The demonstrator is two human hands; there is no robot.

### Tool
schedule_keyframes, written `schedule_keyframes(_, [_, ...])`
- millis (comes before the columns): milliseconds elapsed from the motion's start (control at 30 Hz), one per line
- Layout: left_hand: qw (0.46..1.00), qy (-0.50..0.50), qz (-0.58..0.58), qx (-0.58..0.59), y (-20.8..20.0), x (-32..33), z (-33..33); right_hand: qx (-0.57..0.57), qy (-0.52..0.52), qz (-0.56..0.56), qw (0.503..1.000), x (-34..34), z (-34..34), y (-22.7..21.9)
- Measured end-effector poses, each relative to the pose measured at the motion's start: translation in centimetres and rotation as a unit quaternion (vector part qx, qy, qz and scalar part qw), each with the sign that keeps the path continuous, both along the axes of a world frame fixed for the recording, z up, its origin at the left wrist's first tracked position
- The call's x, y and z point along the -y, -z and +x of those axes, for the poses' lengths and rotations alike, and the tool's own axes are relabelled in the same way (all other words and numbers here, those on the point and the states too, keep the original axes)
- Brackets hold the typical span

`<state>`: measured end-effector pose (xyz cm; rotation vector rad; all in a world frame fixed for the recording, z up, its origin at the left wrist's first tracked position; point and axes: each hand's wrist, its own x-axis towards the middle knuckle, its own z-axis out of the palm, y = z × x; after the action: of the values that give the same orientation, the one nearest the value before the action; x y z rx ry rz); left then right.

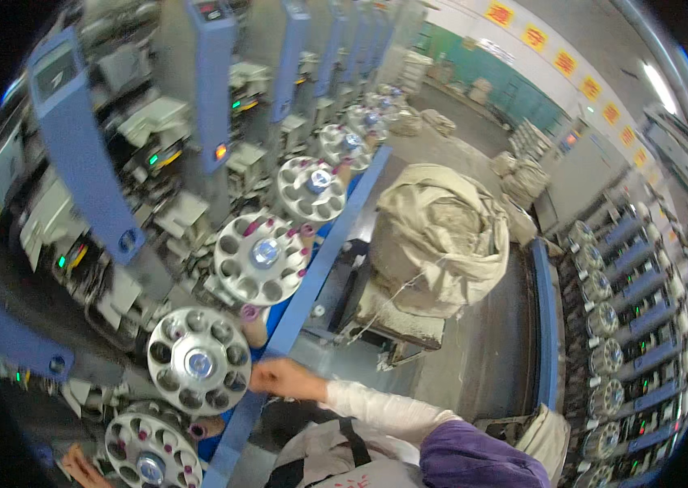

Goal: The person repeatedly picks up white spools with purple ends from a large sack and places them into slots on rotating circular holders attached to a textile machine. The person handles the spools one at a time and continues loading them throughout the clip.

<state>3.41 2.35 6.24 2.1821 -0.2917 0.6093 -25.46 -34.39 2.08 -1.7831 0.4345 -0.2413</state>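
Observation:
My right hand [287,379], in a pale sleeve, is at the right rim of a round silver magazine [199,363] with a ring of round pockets. Its fingers are curled together; whatever they may hold is hidden. At the lower left edge my left hand [84,467] shows only in part, its fingers stretched out beside a nearer magazine [149,465] that has several purple-tipped bobbins in its pockets. Just above my right hand a brown yarn bobbin [254,327] with a purple top stands between the magazines and the blue rail [299,309].
Further magazines [262,259] run along the winding machine, below its blue upright panels [84,138]. A large cloth-covered sack [441,236] rests on a low cart [397,317] in the aisle. Another machine row [604,358] lines the right side. More sacks [523,180] lie farther back.

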Motion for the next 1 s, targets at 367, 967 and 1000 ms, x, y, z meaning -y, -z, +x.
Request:
schedule_keyframes(367, [0.897,0.431,0.095,-0.018,-2.8,35.7,-13.8,-0.281,0.376,-0.573,0.672,30.3,-36.4,-5.2])
schedule_keyframes(967, [0.399,0.632,-0.275,-0.605,-6.8,66.0,-39.8,-0.298,0.543,-0.240,0.747,37.8,-45.7,-4.6])
schedule_keyframes(1000, [0.428,0.631,-0.247,-0.598,-8.1,66.8,-40.4,-0.351,0.540,-0.188,0.742,38.1,-45.9,-4.9])
